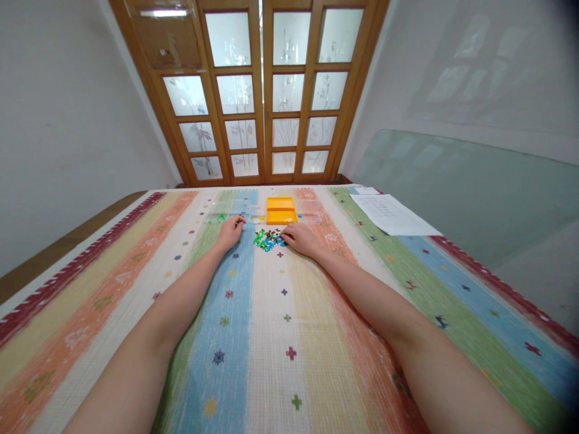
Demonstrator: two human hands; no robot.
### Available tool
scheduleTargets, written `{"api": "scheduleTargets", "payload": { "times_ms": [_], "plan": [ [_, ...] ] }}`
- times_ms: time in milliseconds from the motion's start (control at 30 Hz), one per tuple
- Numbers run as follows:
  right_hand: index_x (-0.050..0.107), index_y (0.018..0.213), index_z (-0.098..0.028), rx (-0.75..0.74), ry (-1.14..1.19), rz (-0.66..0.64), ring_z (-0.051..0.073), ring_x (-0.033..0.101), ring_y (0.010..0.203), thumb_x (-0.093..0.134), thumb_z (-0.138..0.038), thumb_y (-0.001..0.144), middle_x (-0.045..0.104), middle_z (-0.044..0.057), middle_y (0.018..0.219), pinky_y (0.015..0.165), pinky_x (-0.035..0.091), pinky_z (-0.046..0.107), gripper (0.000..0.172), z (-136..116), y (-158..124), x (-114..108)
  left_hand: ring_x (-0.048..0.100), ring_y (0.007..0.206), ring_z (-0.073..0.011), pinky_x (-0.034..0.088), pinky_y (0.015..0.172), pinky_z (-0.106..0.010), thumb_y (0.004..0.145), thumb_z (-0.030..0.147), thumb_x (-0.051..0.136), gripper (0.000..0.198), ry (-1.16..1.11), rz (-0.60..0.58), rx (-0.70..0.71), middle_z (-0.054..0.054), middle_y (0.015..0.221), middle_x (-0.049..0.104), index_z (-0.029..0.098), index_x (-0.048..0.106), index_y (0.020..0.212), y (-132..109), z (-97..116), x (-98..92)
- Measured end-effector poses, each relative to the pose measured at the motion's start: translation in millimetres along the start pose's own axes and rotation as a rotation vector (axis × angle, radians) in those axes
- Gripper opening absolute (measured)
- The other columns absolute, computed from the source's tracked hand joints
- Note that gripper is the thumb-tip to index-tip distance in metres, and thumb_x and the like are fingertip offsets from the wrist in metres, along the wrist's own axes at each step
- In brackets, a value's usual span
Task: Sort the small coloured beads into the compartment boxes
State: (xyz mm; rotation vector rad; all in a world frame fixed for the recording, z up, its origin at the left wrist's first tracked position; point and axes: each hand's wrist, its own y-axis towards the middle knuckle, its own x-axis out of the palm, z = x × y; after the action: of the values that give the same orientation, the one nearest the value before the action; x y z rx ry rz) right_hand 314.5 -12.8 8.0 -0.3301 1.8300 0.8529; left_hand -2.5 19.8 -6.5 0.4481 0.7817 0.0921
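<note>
A loose pile of small green, blue and dark red pieces [269,240] lies on the striped tablecloth, between my two hands. My right hand [299,237] rests at the pile's right edge, its fingers curled down onto the pieces; whether one is pinched there is too small to tell. To the left of the pile, my left hand [231,232] is closed at the near edge of a clear plastic tray [212,208], fingertips together. What they hold, if anything, I cannot make out. Green pieces [221,217] lie in that tray, and yellow pieces [259,219] sit nearer the middle.
Behind the pile stands an orange plastic box [281,210] with its lid raised. Another clear tray [311,219] with a blue piece is right of it. Printed paper sheets [393,215] lie at the table's far right. A wooden door with glass panes [284,93] rises beyond.
</note>
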Motion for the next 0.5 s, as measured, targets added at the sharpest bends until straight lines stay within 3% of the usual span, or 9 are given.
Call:
{"api": "scheduleTargets", "payload": {
  "times_ms": [200,500],
  "plan": [
    [0.079,0.097,-0.019,0.007,0.025,0.001,0.022,0.065,0.095,0.059,-0.026,0.105,0.077,0.009,0.099,0.087,0.043,0.032,0.023,1.3,0.8,0.8,0.064,0.078,-0.0178,0.056,0.076,-0.030,0.092,0.025,0.055,0.021,-0.150,0.104,-0.141,-0.005,0.098,0.075,0.019,0.072,0.100,2.8,-0.4,-3.4],
    [0.079,0.097,-0.019,0.010,0.054,-0.002,0.021,0.066,0.097,0.057,-0.026,0.105,0.077,0.008,0.101,0.089,0.044,0.031,0.024,3.5,0.4,2.8,0.067,0.085,-0.0176,0.059,0.079,-0.029,0.088,0.025,0.060,0.018,-0.236,0.225,-0.190,-0.006,0.100,0.074,0.019,0.070,0.101,11.6,-11.1,-2.8]
  ]
}}
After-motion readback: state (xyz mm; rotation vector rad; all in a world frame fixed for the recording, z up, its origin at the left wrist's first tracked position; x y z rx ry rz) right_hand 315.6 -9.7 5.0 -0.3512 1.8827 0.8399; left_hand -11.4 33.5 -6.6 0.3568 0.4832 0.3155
